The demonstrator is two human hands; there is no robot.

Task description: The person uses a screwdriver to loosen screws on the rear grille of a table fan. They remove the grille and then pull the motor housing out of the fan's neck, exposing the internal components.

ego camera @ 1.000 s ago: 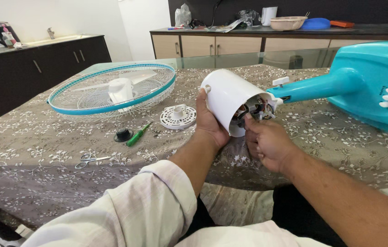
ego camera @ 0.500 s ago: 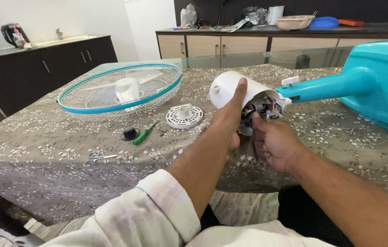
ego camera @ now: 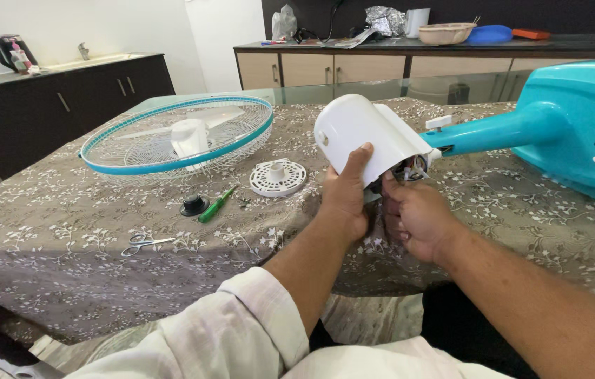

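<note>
Left hand (ego camera: 345, 195) has its fingers wrapped around one white motor cover (ego camera: 367, 138), thumb up on its side. Right hand (ego camera: 410, 217) is curled shut just under the cover's open end, pinching something near the wires, can't tell what. The cover is up above the table (ego camera: 65, 231), long axis running left to right, closed end pointing up-left, open end toward the single teal fan stand (ego camera: 557, 126). Also one fan guard (ego camera: 174, 137), one screwdriver (ego camera: 214, 205), one pair of scissors (ego camera: 144, 243).
</note>
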